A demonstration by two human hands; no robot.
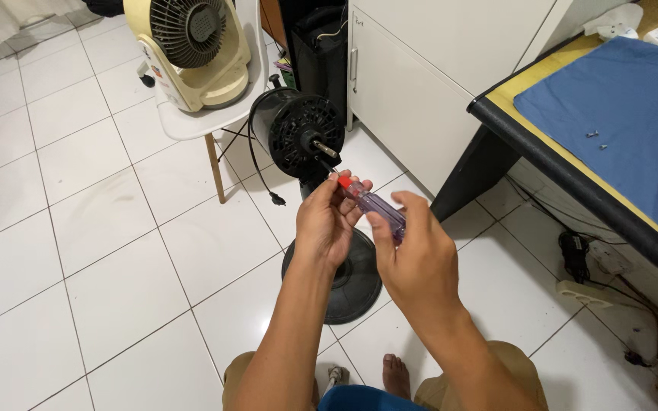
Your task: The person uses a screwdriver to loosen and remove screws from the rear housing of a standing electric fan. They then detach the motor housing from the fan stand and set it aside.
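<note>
My right hand (419,255) grips the clear purple handle of a screwdriver (375,204) with a red collar near its tip. My left hand (327,221) is closed around the screwdriver's front end, fingertips by the red collar. Both hands hover above a black stand fan: its bare motor housing (292,129) with a metal shaft (324,148) sticking out is just beyond my left hand, and its round base (356,285) lies on the floor under my wrists. The screwdriver's blade is hidden in my left hand.
A cream box fan (192,46) sits on a white chair (192,122) at the back. A black-edged table (565,167) on the right carries a blue cloth (618,106) with two small screws (597,139). A power strip (584,293) and cables lie on the white tile floor (100,251).
</note>
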